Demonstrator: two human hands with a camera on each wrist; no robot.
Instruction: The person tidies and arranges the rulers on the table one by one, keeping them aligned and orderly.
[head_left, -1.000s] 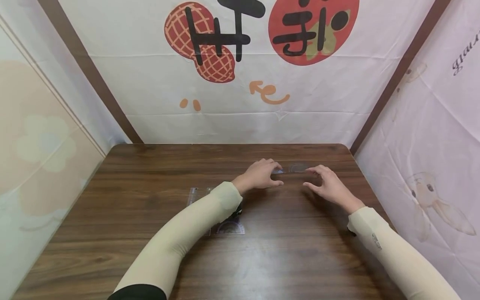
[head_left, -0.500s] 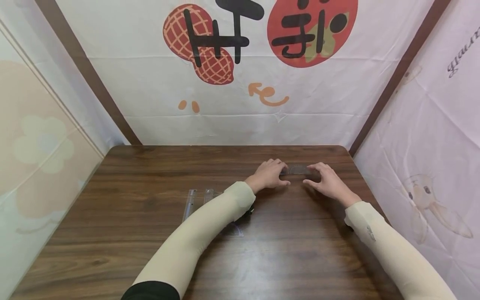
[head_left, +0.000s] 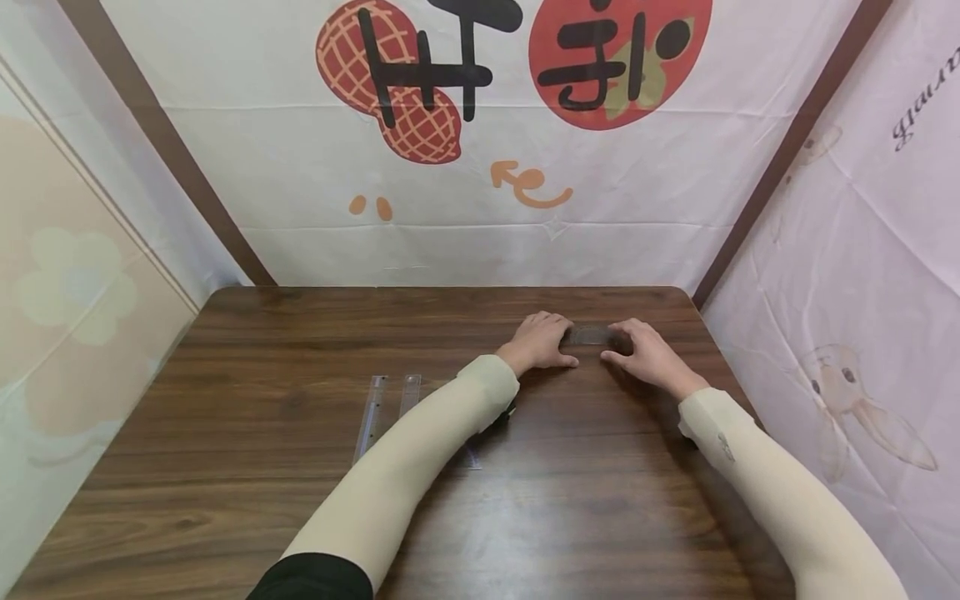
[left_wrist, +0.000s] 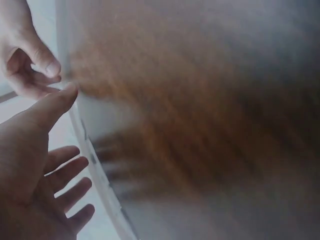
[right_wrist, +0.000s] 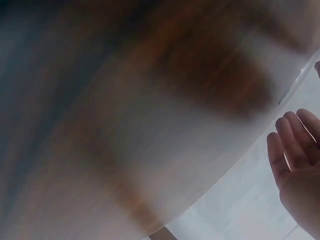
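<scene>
Far back on the table, a clear flat plastic piece with a curved marking (head_left: 590, 335), like a protractor ruler, lies between the two hands. My left hand (head_left: 536, 340) is at its left end, fingers forward and thumb apart. At the right end is my right hand (head_left: 645, 354), its thumb held away from the fingers. The left wrist view shows the left fingers (left_wrist: 75, 185) spread and loosely straight, the thumb near the right hand. In the right wrist view the right fingers (right_wrist: 290, 140) are extended side by side with nothing in them.
Two clear rulers, one at the left (head_left: 367, 421) and one beside it (head_left: 410, 393), lie left of the left forearm. A protractor corner (head_left: 472, 458) shows past the sleeve, which covers the rest. Printed cloth (head_left: 480, 250) hangs behind the brown wooden table (head_left: 600, 500).
The left hand has moved a little right, over the piece's left end, narrowing the gap between the hands. The right hand has barely moved. The left sleeve now covers more of the protractor.
</scene>
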